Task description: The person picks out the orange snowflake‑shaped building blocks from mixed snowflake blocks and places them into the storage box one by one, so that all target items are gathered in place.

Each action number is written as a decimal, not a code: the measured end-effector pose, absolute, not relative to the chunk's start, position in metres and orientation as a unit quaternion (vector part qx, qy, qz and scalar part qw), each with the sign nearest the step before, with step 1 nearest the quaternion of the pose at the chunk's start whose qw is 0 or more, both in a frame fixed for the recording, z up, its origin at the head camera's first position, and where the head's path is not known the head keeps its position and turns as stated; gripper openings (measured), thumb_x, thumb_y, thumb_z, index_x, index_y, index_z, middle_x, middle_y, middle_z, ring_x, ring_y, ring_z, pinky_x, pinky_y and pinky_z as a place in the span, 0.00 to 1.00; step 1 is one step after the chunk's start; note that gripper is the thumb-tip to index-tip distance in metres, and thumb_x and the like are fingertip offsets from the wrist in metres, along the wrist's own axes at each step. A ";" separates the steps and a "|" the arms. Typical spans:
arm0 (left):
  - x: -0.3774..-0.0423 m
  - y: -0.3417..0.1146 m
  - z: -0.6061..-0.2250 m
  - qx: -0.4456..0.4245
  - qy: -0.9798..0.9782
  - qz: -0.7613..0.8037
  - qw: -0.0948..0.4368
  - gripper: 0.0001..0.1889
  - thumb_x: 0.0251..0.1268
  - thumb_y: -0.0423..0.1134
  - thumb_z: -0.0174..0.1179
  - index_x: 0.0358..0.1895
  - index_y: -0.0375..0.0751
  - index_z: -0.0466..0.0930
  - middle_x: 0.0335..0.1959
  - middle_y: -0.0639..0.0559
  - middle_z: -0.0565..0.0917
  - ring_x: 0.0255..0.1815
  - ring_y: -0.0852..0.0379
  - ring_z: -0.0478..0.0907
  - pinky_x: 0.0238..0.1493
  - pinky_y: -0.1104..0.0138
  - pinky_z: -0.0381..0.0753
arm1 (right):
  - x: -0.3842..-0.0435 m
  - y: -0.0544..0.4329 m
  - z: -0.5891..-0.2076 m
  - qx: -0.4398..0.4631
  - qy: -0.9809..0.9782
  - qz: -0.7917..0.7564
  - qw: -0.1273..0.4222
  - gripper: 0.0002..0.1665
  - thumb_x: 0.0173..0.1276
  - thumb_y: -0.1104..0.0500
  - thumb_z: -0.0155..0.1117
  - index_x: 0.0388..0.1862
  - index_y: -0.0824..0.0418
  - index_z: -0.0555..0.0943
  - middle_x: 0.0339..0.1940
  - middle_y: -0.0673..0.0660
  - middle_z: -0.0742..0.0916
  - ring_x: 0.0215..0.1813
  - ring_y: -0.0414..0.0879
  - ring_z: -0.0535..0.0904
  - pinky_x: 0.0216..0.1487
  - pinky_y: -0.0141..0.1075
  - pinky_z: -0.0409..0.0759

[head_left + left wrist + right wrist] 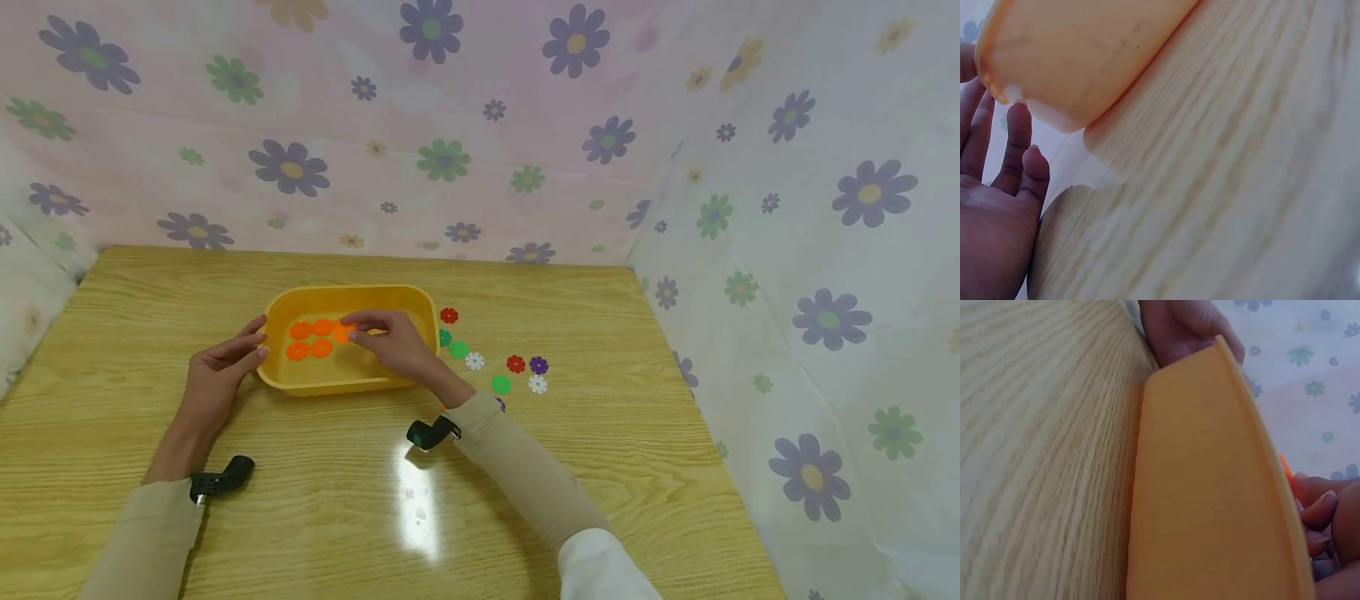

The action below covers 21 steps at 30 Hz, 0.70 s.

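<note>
A yellow plastic tub (352,386) stands on the wooden table with several orange notched flower-shaped discs (298,351) lying flat on its floor. My right hand (393,343) reaches in over the tub and pinches an orange disc (344,333) between thumb and fingers. That disc's thin edge (1286,465) shows above the rim in the right wrist view. At the tub's left end, the fingertips of my left hand (213,379) touch the rim. In the left wrist view, the fingers of this hand (991,212) are loosely extended beside the tub's wall (1085,56).
Right of the tub lie loose discs: red (516,364), purple (538,365), white (537,384) and green (501,384). My right forearm (525,467) partly covers a few near it. Flower-patterned cloth (517,175) stands behind the table and along its sides.
</note>
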<state>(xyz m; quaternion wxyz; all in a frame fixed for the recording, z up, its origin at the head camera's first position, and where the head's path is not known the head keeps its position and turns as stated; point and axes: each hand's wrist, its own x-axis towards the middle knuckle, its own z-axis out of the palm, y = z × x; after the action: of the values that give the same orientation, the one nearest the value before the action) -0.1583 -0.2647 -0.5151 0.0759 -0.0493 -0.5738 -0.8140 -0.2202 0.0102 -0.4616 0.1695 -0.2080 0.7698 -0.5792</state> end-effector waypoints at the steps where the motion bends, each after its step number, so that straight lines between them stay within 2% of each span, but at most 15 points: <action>1: -0.158 -0.264 -0.515 -0.052 -0.571 -0.816 0.075 0.12 0.69 0.20 0.59 0.51 0.27 0.86 0.60 0.60 0.85 0.68 0.70 0.74 0.60 0.79 0.77 | -0.222 0.009 -0.463 -0.209 0.772 -0.576 0.171 0.15 0.77 0.59 0.61 0.59 0.58 0.85 0.55 0.54 0.87 0.48 0.58 0.81 0.25 0.30 0.72; 6: -0.159 -0.263 -0.517 -0.051 -0.576 -0.812 0.073 0.12 0.69 0.20 0.58 0.52 0.27 0.86 0.60 0.60 0.85 0.68 0.70 0.74 0.59 0.79 0.77 | -0.230 0.003 -0.468 -0.207 0.783 -0.560 0.175 0.15 0.77 0.61 0.62 0.59 0.59 0.85 0.52 0.55 0.87 0.50 0.43 0.80 0.32 0.30 0.76; 8: -0.160 -0.263 -0.517 -0.044 -0.583 -0.807 0.075 0.12 0.69 0.20 0.59 0.52 0.26 0.85 0.60 0.61 0.85 0.68 0.70 0.74 0.59 0.79 0.77 | -0.232 0.001 -0.470 -0.203 0.790 -0.551 0.178 0.15 0.77 0.61 0.62 0.58 0.59 0.85 0.51 0.54 0.87 0.50 0.41 0.80 0.34 0.29 0.77; 13: -0.160 -0.264 -0.516 -0.029 -0.592 -0.801 0.082 0.12 0.69 0.22 0.61 0.52 0.26 0.85 0.59 0.61 0.85 0.67 0.71 0.75 0.59 0.80 0.76 | -0.238 -0.006 -0.473 -0.201 0.824 -0.501 0.173 0.13 0.76 0.61 0.63 0.55 0.59 0.87 0.50 0.54 0.88 0.48 0.41 0.81 0.39 0.26 0.77; 21: -0.159 -0.264 -0.515 -0.028 -0.584 -0.807 0.081 0.12 0.68 0.21 0.60 0.51 0.26 0.86 0.59 0.61 0.86 0.67 0.71 0.75 0.60 0.80 0.76 | -0.240 -0.011 -0.475 -0.211 0.860 -0.420 0.200 0.10 0.74 0.62 0.64 0.50 0.61 0.89 0.50 0.56 0.89 0.45 0.44 0.82 0.45 0.28 0.80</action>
<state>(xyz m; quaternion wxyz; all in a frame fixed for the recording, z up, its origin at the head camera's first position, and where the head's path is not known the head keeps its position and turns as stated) -0.1594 -0.2643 -0.5146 0.0807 -0.0284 -0.5837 -0.8075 -0.2400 -0.0107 -0.4752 0.2001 -0.2112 0.8595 -0.4202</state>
